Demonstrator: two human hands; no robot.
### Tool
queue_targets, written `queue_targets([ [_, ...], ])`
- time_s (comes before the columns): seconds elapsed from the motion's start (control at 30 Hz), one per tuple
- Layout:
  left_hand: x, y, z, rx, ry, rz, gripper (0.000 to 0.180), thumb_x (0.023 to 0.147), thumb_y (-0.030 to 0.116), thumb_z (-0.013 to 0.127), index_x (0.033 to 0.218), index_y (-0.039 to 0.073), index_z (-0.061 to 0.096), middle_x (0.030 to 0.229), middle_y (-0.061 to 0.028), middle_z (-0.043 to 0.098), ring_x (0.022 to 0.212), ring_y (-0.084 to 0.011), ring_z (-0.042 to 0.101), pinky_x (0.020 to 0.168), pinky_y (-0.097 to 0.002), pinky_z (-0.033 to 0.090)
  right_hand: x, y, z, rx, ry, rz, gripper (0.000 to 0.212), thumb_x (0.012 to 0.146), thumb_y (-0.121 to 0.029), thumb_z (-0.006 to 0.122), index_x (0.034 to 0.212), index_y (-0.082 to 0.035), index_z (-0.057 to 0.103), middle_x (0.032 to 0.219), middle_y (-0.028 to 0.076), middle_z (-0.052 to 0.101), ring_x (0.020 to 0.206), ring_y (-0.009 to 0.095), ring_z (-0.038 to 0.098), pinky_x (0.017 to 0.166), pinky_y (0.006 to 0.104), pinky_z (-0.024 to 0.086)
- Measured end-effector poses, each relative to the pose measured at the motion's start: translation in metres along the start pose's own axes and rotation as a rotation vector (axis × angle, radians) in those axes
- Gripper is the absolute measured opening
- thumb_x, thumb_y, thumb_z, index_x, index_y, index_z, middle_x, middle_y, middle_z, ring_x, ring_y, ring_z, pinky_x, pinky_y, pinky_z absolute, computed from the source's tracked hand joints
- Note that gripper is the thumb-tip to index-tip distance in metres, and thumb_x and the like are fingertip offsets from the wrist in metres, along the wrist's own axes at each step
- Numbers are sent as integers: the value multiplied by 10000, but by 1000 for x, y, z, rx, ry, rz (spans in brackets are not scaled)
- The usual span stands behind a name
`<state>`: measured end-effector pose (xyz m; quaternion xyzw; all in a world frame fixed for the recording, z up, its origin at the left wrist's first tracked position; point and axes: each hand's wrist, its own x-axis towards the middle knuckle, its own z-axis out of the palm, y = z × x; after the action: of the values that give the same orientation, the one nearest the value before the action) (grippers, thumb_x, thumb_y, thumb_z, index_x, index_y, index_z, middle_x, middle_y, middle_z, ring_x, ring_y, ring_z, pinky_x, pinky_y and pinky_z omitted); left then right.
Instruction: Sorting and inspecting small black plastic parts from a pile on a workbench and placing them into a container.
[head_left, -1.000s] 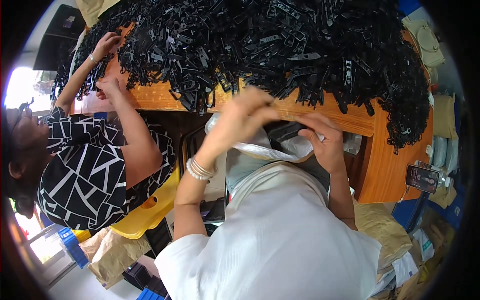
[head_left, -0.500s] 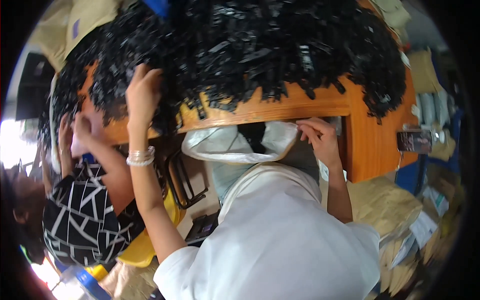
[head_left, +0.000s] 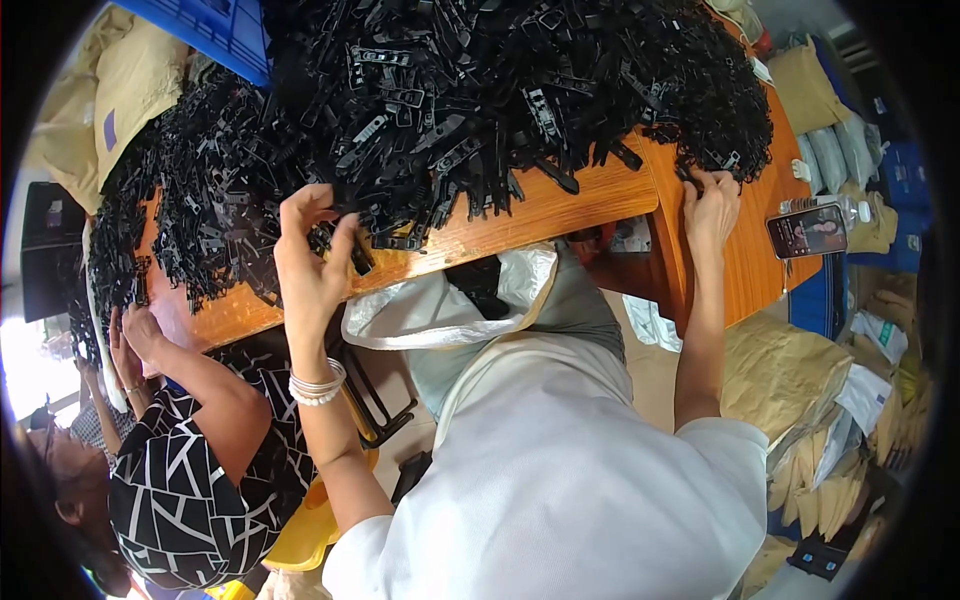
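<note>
A large heap of black plastic clip-like pieces covers much of the wooden table. My left hand is at the heap's near edge, thumb and index finger apart, with nothing plainly gripped between them. Over at the right, my right hand reaches to the near edge of the heap's right end. Its thumb stands away from the bent fingers, and the fingertips touch or nearly touch the pieces there. On my lap, below the table edge, lies an open white-lined bag with black pieces inside.
A co-worker in a black and white patterned top works at the table on my left. A blue crate stands at the far left of the heap. A phone lies near the right table edge. Brown sacks are stacked at the right.
My right hand has moved from beside the bag up to the right end of the heap. My left hand has come down and nearer to me. The blue crate shows more.
</note>
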<state>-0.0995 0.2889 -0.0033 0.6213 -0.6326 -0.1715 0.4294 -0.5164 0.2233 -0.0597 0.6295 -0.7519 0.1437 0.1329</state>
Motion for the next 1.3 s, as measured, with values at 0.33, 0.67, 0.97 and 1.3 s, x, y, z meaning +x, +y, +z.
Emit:
queue_targets([
  [0.33,-14,9,13,-55,-40,-24,313,686,-1,651,983,1,553,845,-92,581,761,-178,553,719,-256,432,-5,-14,1,273,-86,-137,309,723,-92,649,1020,-46,579,864,107,548,843,275,510,736,356,382],
  [0.67,-22,18,23,-64,-123,-3,316,686,-11,651,988,8,561,840,-110,577,761,-208,557,707,-273,443,12,0,-6,394,-257,-273,231,764,6,577,989,-33,541,821,132,533,683,256,522,655,359,427],
  [0.97,-35,22,31,-271,-120,-68,327,681,-22,653,995,9,565,845,-82,540,738,-162,536,653,-244,423,14,12,-31,406,-237,-335,116,746,26,597,783,36,487,736,105,512,617,186,501,574,277,405],
  [1.3,-55,56,67,-413,-176,-291,304,647,20,708,925,21,585,662,-7,519,489,-56,432,455,-187,371,-48,-142,-87,1204,-333,-581,202,676,69,635,858,1,579,879,97,573,696,179,545,589,232,437],
])
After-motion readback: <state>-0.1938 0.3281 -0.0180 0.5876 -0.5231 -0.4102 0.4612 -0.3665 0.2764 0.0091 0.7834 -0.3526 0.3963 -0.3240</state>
